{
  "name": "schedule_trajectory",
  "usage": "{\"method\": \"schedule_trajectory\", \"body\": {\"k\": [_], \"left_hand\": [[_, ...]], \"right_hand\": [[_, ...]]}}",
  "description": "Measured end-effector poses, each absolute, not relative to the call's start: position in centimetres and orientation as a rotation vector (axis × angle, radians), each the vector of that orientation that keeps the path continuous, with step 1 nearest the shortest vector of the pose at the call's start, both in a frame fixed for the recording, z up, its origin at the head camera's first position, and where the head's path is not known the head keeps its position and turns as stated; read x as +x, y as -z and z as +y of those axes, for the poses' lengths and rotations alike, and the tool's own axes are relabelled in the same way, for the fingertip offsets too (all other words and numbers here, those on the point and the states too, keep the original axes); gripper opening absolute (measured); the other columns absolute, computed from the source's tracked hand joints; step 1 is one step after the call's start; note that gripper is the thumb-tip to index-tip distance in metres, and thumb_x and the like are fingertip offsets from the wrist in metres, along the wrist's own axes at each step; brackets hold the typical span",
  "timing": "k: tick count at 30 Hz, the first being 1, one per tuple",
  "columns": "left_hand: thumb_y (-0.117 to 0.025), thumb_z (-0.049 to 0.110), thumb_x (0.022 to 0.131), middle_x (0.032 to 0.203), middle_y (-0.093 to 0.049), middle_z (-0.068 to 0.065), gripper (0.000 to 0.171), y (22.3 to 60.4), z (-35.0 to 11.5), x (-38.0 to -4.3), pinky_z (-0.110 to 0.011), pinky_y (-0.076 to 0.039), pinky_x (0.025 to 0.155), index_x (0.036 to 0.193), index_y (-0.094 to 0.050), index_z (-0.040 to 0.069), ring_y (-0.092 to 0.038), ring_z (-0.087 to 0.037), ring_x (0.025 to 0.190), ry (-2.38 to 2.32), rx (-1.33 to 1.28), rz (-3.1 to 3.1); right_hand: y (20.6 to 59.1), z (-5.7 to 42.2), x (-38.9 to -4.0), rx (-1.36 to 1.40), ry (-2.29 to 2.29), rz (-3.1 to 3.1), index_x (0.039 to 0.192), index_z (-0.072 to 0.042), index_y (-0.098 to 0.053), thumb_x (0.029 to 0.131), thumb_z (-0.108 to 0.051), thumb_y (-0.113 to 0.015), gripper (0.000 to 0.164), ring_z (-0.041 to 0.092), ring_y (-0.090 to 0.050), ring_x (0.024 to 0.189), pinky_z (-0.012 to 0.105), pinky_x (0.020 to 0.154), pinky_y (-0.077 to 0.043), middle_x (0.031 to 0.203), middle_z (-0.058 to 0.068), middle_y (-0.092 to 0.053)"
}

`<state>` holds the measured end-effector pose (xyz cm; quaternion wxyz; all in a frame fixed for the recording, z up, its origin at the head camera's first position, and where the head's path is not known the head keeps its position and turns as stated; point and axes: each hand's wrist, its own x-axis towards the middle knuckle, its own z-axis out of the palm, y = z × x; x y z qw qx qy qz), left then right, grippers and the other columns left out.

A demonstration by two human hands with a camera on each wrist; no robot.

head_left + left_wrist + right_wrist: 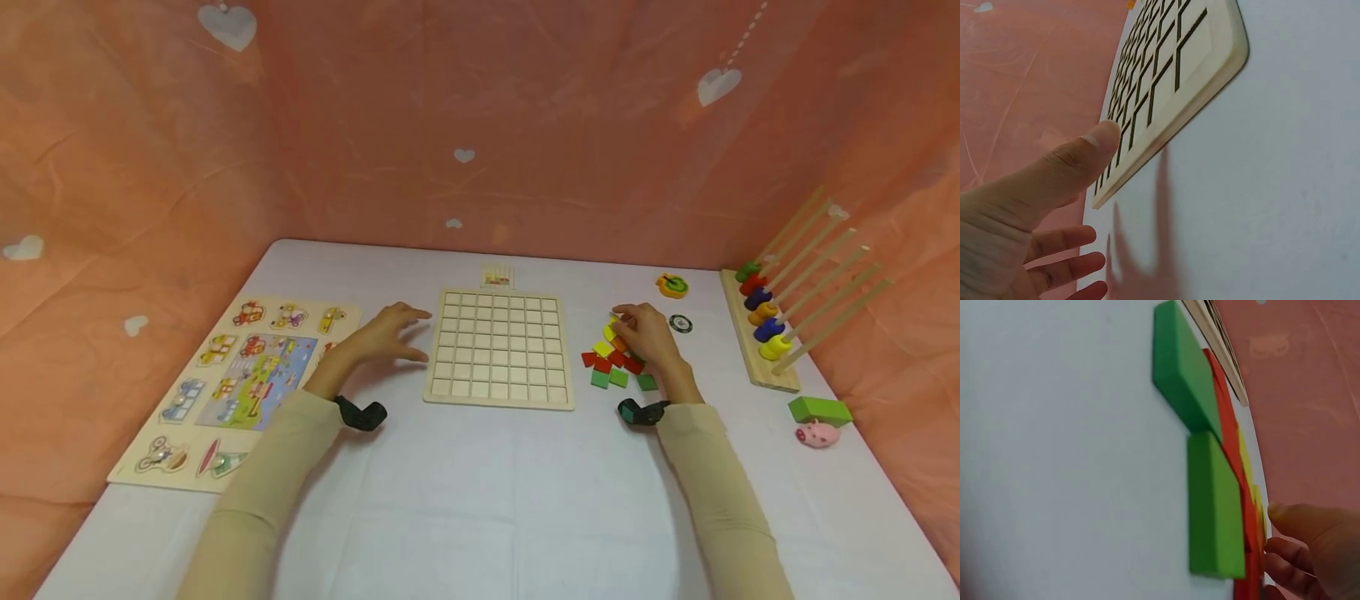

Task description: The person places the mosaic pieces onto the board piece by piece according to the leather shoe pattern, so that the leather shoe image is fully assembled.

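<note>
A pale wooden grid board (498, 350) lies flat before me. My left hand (386, 333) is held at its left edge, fingers and thumb spread and holding nothing. In the left wrist view the thumb (1079, 159) overlaps the board's corner. To the board's right, my right hand (648, 337) is bent over a loose pile of small square tiles, pinching a yellow tile (613, 320) at the pile's far end. Red tiles (602, 365) and green tiles (618, 378) lie at the near side. Two green tiles (1216, 512) fill the right wrist view's middle. The palm hides part of the pile.
A small pattern card (497, 277) lies behind the board. Left is a vehicle puzzle board (172, 462), partly under the left forearm. On the right stand a peg rack (772, 379), a green block (820, 409), a pink pig (817, 434), a round token (681, 323) and an orange-green toy (672, 286).
</note>
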<state>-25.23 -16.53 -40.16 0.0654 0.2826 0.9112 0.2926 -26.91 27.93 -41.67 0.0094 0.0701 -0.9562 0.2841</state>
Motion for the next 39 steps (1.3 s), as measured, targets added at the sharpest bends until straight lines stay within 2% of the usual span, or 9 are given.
{"method": "schedule_trajectory", "body": {"k": [10,17,22,26,35,39], "left_hand": [[-0.079,0.034,0.073,0.126,-0.044,-0.021,0.077,40.7,-15.8,-25.0,-0.054,-0.030,0.092,0.136,-0.047,0.005,-0.037,-0.037,0.117,-0.715,0.767,2.760],[-0.079,0.035,0.072,0.126,-0.044,-0.021,0.073,40.6,-15.6,-24.8,-0.052,-0.032,0.090,0.133,-0.050,0.007,-0.039,-0.037,0.115,-0.647,0.761,2.790],[-0.078,0.036,0.073,0.126,-0.043,-0.020,0.072,40.7,-15.5,-24.9,-0.051,-0.031,0.089,0.133,-0.051,0.007,-0.038,-0.036,0.115,-0.630,0.761,2.794],[-0.079,0.035,0.073,0.127,-0.042,-0.020,0.071,40.7,-15.5,-24.9,-0.052,-0.031,0.090,0.133,-0.051,0.008,-0.037,-0.037,0.116,-0.639,0.756,2.788],[-0.078,0.034,0.074,0.129,-0.041,-0.019,0.071,40.8,-15.4,-24.8,-0.052,-0.029,0.093,0.134,-0.049,0.009,-0.036,-0.036,0.118,-0.645,0.734,2.779],[-0.078,0.035,0.074,0.130,-0.041,-0.020,0.072,40.7,-15.4,-24.8,-0.053,-0.029,0.093,0.134,-0.049,0.009,-0.035,-0.036,0.119,-0.649,0.730,2.776]], "right_hand": [[42.1,27.3,-27.0,0.128,-0.845,-2.992,0.119,0.001,-0.059,0.093,-0.014,-0.056,0.030,0.034,-0.047,0.094,0.048,0.086,-0.042,0.109,0.023,-0.049],[42.3,27.2,-27.3,0.133,-0.900,-2.976,0.117,0.001,-0.055,0.092,-0.013,-0.057,0.029,0.034,-0.048,0.092,0.046,0.084,-0.044,0.105,0.022,-0.051],[41.8,26.7,-27.7,0.126,-0.973,-2.957,0.116,0.000,-0.050,0.091,-0.010,-0.057,0.028,0.032,-0.050,0.088,0.041,0.079,-0.046,0.101,0.022,-0.054],[41.3,25.2,-27.9,0.138,-1.046,-2.928,0.115,0.001,-0.053,0.090,-0.008,-0.058,0.027,0.030,-0.049,0.086,0.035,0.075,-0.045,0.099,0.020,-0.054],[41.0,20.0,-28.3,0.435,-1.175,-2.866,0.106,0.002,-0.066,0.089,-0.009,-0.061,0.021,0.032,-0.055,0.094,0.042,0.082,-0.046,0.104,0.020,-0.057],[41.3,17.2,-28.3,0.590,-1.212,-2.862,0.107,0.000,-0.068,0.089,-0.009,-0.060,0.021,0.028,-0.056,0.092,0.038,0.079,-0.046,0.105,0.018,-0.058]]}}
